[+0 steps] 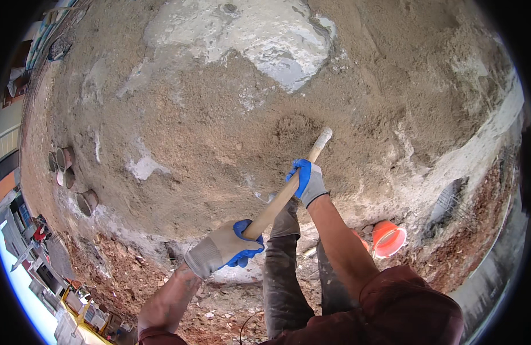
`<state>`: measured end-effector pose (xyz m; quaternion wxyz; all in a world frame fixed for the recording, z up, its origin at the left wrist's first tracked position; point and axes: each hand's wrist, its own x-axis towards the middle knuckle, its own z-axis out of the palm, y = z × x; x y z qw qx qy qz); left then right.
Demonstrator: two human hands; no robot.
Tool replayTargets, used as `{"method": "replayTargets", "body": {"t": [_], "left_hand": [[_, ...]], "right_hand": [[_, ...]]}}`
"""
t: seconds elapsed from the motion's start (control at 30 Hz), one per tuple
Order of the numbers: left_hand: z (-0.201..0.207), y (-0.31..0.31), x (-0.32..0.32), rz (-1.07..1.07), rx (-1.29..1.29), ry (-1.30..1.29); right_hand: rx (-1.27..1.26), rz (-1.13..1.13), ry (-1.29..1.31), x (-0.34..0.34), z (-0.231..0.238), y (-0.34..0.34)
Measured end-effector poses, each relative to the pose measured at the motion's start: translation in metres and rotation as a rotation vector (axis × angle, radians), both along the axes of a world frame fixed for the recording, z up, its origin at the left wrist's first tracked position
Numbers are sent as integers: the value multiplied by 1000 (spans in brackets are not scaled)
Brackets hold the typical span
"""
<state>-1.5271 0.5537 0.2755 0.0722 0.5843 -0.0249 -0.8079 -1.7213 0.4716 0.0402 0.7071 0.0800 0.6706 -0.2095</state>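
Both my hands wear grey gloves with blue palms and fingers, and both are closed around one long pale wooden tool handle (277,206). My left hand (228,247) grips its lower-left end, nearest my body. Farther up, my right hand (307,179) wraps around the shaft. The handle slants up and to the right, and its far end is whitish and crusted. No tool head can be made out. Beyond that end lies rough brown-grey sandy ground (219,132), with a darker loosened patch (297,126) just left of the tip.
Pale wet-looking grey material (265,40) covers ground at the top. An orange bucket (388,239) lies tipped right of my legs. Several short pipe stubs (87,202) stand at the left. Reddish rubble (124,270) lines the near edge, and a concrete edge (495,270) curves at right.
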Motion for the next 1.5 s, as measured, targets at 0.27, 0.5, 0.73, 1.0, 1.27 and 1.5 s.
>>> {"method": "replayTargets", "body": {"t": [0.27,0.5,0.73,1.0,1.27,1.5], "left_hand": [[118,14,204,-200,-112,-306],[36,92,127,37,-173,128],[129,101,-120,-207,-675,304],[203,64,-59,-405,-866,264],[161,18,-42,-210,-799,-184],[126,54,-41,200,-623,-297]], "right_hand": [[12,-159,-417,244,104,-2],[-76,-74,-73,78,110,25],[14,-137,114,-246,269,37],[-406,-403,59,-323,331,82],[-349,-587,-143,-319,252,68],[-339,-585,-143,-293,270,72]]}}
